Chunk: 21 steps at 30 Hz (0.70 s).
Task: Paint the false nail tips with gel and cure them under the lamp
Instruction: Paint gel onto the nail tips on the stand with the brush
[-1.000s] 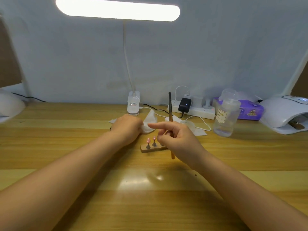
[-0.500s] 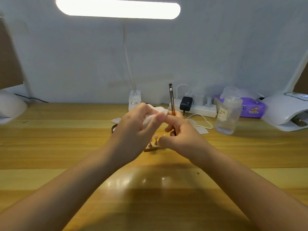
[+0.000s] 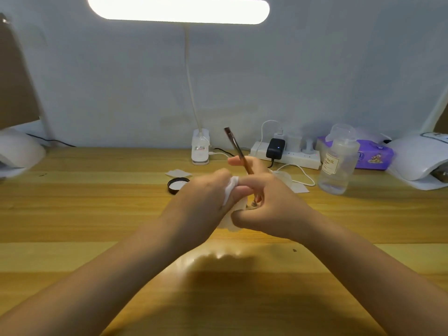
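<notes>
both forearms are bare to the frame edge, no sleeves showing; the left hand (image 3: 206, 195) and right hand (image 3: 271, 204) wear nothing.

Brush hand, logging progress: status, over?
Right hand grips brush, bristles up. Left hand pinches white wipe against it. Nail tips mostly hidden behind hands.

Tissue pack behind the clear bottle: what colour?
Purple tissue pack, behind the bottle; head view.

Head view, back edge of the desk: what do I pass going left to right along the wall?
White dome-shaped lamp housing → white clip base of the desk lamp → white power strip with a black charger → clear plastic pump bottle → purple tissue pack → white curing lamp.
</notes>
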{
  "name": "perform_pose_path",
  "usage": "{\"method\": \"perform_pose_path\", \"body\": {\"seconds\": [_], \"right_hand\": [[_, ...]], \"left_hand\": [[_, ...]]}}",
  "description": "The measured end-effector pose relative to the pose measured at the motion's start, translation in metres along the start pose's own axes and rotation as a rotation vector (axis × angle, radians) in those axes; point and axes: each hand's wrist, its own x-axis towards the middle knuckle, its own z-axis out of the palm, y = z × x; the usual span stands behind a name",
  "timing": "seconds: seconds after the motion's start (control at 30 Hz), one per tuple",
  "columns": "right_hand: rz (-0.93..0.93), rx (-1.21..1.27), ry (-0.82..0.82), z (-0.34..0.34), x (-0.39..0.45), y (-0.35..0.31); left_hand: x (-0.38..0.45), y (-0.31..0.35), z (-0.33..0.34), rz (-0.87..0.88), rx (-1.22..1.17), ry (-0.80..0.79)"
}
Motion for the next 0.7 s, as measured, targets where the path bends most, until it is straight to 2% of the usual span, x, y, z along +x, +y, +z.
{"method": "perform_pose_path", "body": {"seconds": [0.17, 0.27, 0.33, 0.47, 0.53, 0.6, 0.7], "right_hand": [[-0.049, -0.025, -0.058, -0.007, -0.001, 0.004], [-0.055, -0.009, -0.147, -0.012, -0.002, 0.005], [-0.071, 0.036, -0.188, -0.016, -0.003, 0.004], [-0.092, 0.098, -0.191, -0.021, -0.003, 0.004], [-0.056, 0.109, -0.146, -0.02, -0.002, 0.005], [-0.01, 0.112, -0.088, -0.016, -0.001, 0.008], [0.022, 0.121, 0.064, -0.014, 0.002, 0.012]], "left_hand": [[-0.001, -0.001, 0.001, -0.202, -0.449, -0.231], [-0.003, 0.0, 0.004, -0.446, -0.866, -0.431], [-0.005, 0.001, 0.006, -0.588, -1.102, -0.493], [-0.005, 0.001, 0.003, -0.732, -1.346, -0.641], [-0.002, 0.005, 0.003, -0.721, -1.389, -0.589], [0.002, 0.008, 0.004, -0.719, -1.302, -0.401], [0.005, 0.005, 0.006, -0.679, -1.032, -0.092]]}}
